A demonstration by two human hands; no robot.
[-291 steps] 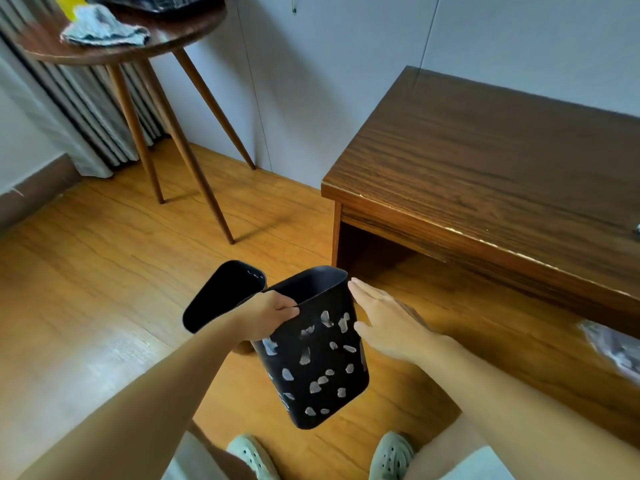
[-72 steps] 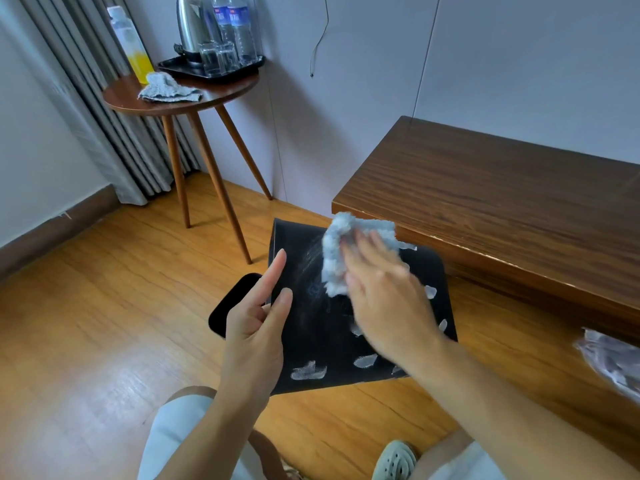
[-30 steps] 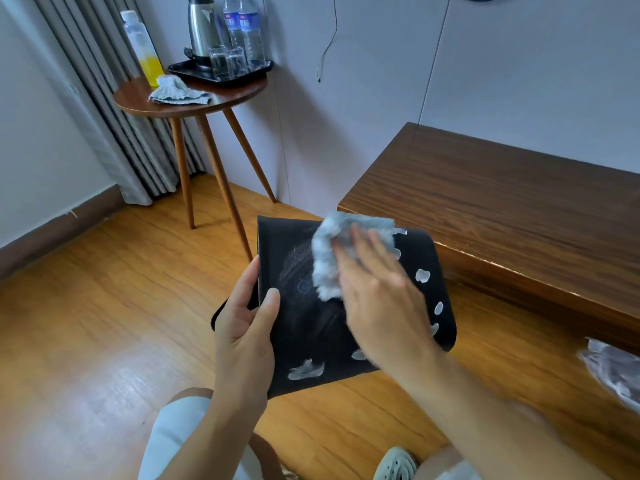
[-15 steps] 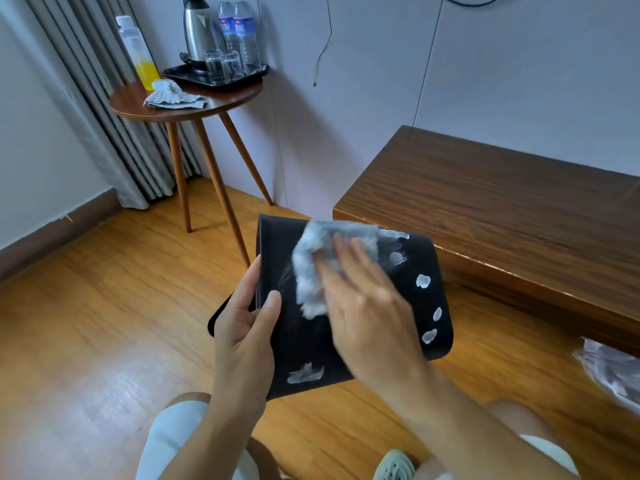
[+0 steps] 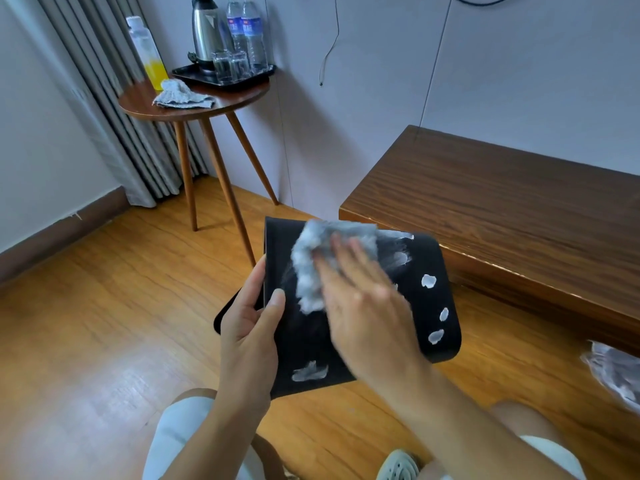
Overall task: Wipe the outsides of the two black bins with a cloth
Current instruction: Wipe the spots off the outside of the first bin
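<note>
While the wood floor (image 5: 86, 323) fills most of the view, the big brown desk (image 5: 502, 209) sits at right against the wall, and everything else is placed relative to it. Round side desk (image 5: 194, 102) on three legs stands well left of the brown desk & further back, by the curtain (image 5: 114, 109); on it a black tray (image 5: 225, 79) w/ kettle (image 5: 204, 29), two water bottles (image 5: 247, 29), glasses, plus a yellow-liquid bottle (image 5: 145, 50) and a spare grey rag (image 5: 180, 97). Black bin (image 5: 429, 306) w/ white blotches is held in the air just in front of the desk's left corner, tipped on its side, one flat wall facing up. A second black bin (image 5: 225, 310) pokes out behind it, lower left, mostly hidden. Left hand (image 5: 249, 334) grips the bin's left edge, thumb on top, fingers curled round behind. Right hand (image 5: 363, 299) lies flat, fingers straight & spread narrow, pressing a fluffy grey cloth (image 5: 311, 265) onto the bin's upper wall; motion-blurred. Crumpled plastic (image 5: 613, 372) lies below the desk's near edge, far right.
</note>
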